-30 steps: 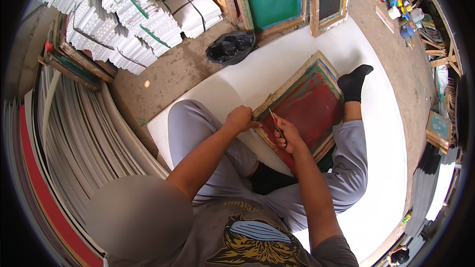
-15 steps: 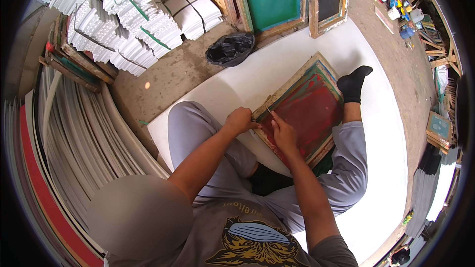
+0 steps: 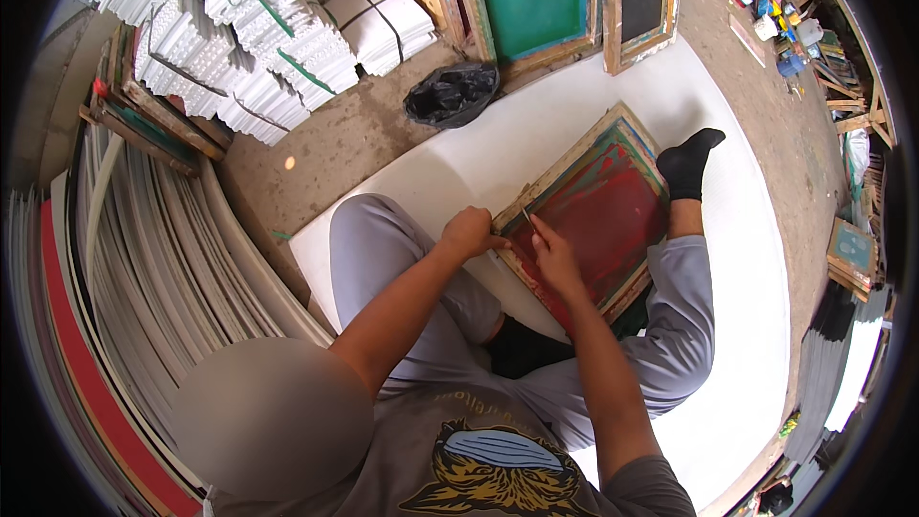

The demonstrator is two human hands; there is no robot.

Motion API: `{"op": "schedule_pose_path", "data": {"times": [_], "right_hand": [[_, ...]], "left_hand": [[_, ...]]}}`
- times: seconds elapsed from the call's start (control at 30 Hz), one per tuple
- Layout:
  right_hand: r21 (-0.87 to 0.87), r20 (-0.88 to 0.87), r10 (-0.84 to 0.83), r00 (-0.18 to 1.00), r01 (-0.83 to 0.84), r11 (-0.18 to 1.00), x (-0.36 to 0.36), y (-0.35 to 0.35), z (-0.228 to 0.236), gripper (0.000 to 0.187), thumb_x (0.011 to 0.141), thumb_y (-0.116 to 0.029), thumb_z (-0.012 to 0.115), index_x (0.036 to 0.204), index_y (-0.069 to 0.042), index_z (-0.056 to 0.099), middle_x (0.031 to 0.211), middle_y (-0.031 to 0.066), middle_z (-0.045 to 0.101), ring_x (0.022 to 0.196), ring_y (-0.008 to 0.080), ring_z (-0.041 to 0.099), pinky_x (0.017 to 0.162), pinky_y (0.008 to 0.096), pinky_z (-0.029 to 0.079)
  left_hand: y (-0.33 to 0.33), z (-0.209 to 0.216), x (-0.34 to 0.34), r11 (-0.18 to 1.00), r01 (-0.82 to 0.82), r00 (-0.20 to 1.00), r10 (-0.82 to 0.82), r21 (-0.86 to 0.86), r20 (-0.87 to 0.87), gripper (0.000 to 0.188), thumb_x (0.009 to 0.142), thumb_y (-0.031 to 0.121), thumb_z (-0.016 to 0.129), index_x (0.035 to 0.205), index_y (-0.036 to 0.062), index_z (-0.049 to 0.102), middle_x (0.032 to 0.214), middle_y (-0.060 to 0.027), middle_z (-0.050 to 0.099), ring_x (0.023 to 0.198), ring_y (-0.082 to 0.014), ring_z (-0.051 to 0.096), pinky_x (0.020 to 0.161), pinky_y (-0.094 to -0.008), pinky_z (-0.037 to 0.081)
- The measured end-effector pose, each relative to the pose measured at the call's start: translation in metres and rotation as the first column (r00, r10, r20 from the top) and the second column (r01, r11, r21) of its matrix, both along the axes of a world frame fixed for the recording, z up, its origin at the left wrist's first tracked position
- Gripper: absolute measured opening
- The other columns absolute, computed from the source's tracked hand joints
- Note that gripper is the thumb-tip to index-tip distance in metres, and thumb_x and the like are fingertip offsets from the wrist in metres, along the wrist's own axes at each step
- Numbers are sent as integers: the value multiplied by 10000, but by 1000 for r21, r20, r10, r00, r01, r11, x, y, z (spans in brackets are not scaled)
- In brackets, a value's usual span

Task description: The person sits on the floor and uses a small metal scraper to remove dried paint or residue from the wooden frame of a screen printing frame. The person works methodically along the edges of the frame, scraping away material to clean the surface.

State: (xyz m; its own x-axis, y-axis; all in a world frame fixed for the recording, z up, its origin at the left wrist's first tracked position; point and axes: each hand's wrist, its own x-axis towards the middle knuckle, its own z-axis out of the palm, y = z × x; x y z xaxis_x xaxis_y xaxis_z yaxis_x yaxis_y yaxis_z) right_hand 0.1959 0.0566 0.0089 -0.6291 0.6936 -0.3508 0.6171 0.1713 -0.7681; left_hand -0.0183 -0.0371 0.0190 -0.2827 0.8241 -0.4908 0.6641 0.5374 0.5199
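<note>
A wooden screen-printing frame (image 3: 613,215), its mesh stained dark red and green, lies tilted across my lap and the white sheet. My left hand (image 3: 467,234) is closed on its left corner, the thumb along the edge. Over the near-left part of the mesh, my right hand (image 3: 557,257) grips a thin, pointed tool (image 3: 526,215), perhaps a blade. The tool's tip points toward the frame's upper-left wooden edge; whether it touches is too small to tell. My fingers hide the tool's handle.
A white sheet (image 3: 737,325) lies under my legs. Beyond it sit a black plastic bag (image 3: 451,96), strapped white stacks (image 3: 278,48) and a leaning green screen frame (image 3: 531,0). Many boards (image 3: 172,239) stand on the left. Paint containers (image 3: 766,24) clutter the far right.
The whole view has shifted slightly to the right. My left hand keeps its hold on the corner, while my right hand and the tool have barely moved against the frame.
</note>
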Motion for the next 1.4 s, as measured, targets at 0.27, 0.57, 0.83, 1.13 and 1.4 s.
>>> {"op": "schedule_pose_path", "data": {"times": [0.27,0.57,0.83,1.13,1.4], "right_hand": [[272,461,108,881,-257,927,-14,-36,43,454,1071,-351,498,1524,-380,500,958,178,724,871,427,731,780,545,576],[243,573,154,805,-346,906,-29,-39,65,503,1073,-306,449,1575,-335,436,1005,199,720,913,404,742,791,534,585],[183,712,163,683,-404,896,-51,-45,77,545,1049,-255,469,1591,-225,419,1027,205,718,944,390,746,845,526,593],[131,659,264,705,-453,882,-38,-29,85,497,1064,-280,486,1558,-226,493,1139,230,738,1021,406,736,914,523,565],[53,-155,12,988,-4,999,-5,-28,-13,465,1059,-263,552,1524,-275,536,1082,244,732,968,406,735,860,493,566]], "left_hand": [[-2,0,-4,1000,0,1000,0,9,26,559,737,480,890,911,-40,781,848,-244,734,850,-389,740,794,-465,581],[-1,-2,-3,1000,8,1000,-8,2,-3,571,744,489,887,920,-42,775,880,-247,738,881,-396,736,808,-474,575],[1,8,-1,999,19,1000,-18,-51,20,567,754,477,894,967,-32,763,977,-244,750,957,-404,738,845,-483,594],[-3,-3,-4,1000,24,1000,-24,-7,0,536,749,468,895,928,-22,771,925,-247,745,913,-407,739,817,-484,593],[0,-3,-5,998,47,999,-47,46,-5,562,746,477,891,900,-49,766,853,-254,728,852,-410,730,788,-480,574]]}}
